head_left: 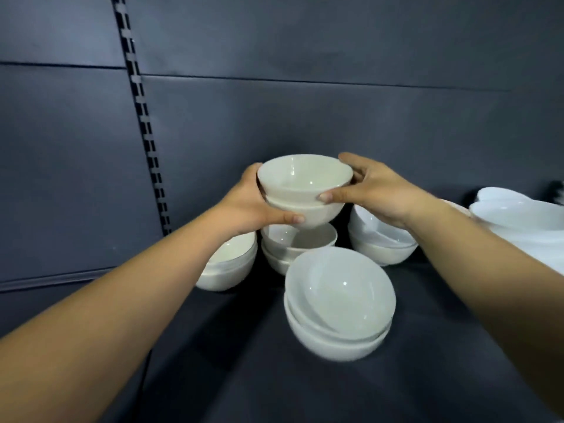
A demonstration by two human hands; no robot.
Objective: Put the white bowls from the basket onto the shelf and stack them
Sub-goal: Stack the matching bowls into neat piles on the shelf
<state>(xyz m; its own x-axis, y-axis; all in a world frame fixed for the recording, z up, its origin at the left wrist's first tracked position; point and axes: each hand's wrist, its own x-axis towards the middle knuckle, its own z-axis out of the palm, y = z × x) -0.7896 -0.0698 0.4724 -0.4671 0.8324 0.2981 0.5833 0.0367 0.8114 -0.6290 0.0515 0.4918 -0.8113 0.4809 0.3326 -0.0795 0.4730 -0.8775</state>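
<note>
Both my hands hold a pair of nested white bowls (305, 190) in the air above the dark shelf (244, 377). My left hand (253, 206) grips their left side, thumb on the lower bowl. My right hand (375, 190) grips the right side, thumb on the rim of the upper bowl. Directly beneath them sits a short stack of white bowls (297, 245). Another stack (338, 303) stands nearer to me, its bowls tilted. A left stack (232, 267) is partly hidden by my left forearm. A right stack (378, 239) sits behind my right wrist. The basket is out of view.
Larger white dishes (525, 221) lie at the far right of the shelf. A dark back panel (305, 117) closes the shelf behind the bowls, with a slotted upright (143, 117) on the left.
</note>
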